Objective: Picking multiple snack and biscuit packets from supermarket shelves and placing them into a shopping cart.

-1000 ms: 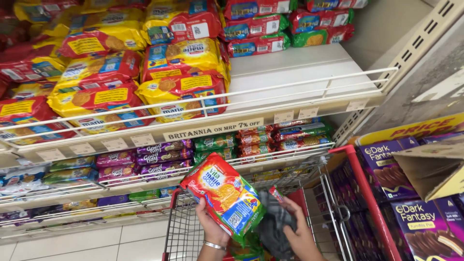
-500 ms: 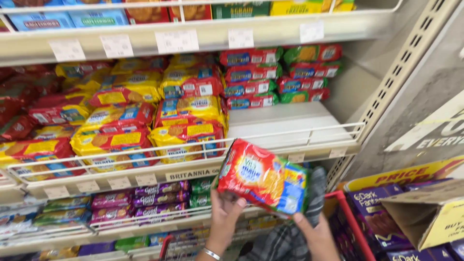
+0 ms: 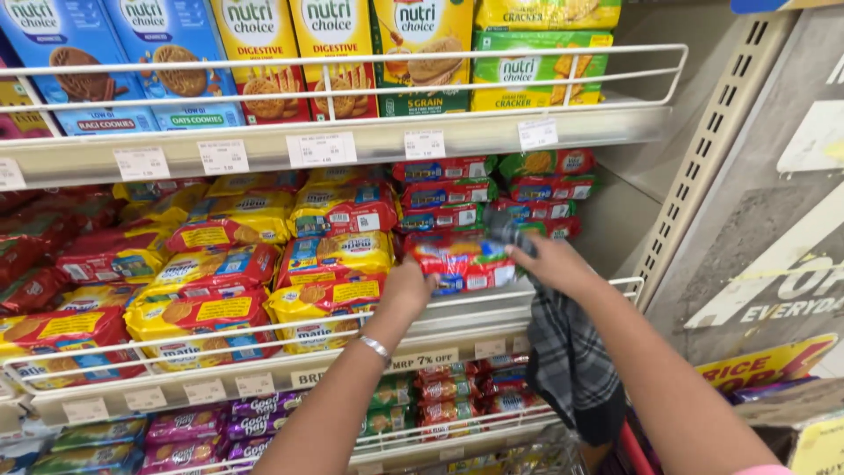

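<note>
The middle shelf (image 3: 563,308) in front of me is the largest thing to worry about: its white wire rail (image 3: 492,303) runs across just under the red biscuit packet (image 3: 463,262) I hold, and if I bring the packet in too low, I judge its bottom edge could catch on that wire and tip back toward me. Next are the yellow-and-red biscuit stacks (image 3: 330,264) just beside my left hand (image 3: 406,290); they lean in loose piles, and a nudge from my wrist could slide one over the rail. Behind the packet, the red and green slim packs (image 3: 492,193) sit stacked against the back, so pushing too hard might topple that column. The packet itself hangs above the bare part of the shelf, my left grip clamped on its left end and my right hand (image 3: 545,262) closed on its right end together with a dark checked cloth (image 3: 567,352) that hangs down from it. That cloth seems the smallest risk: it could slip from under my fingers or snag the rail.
</note>
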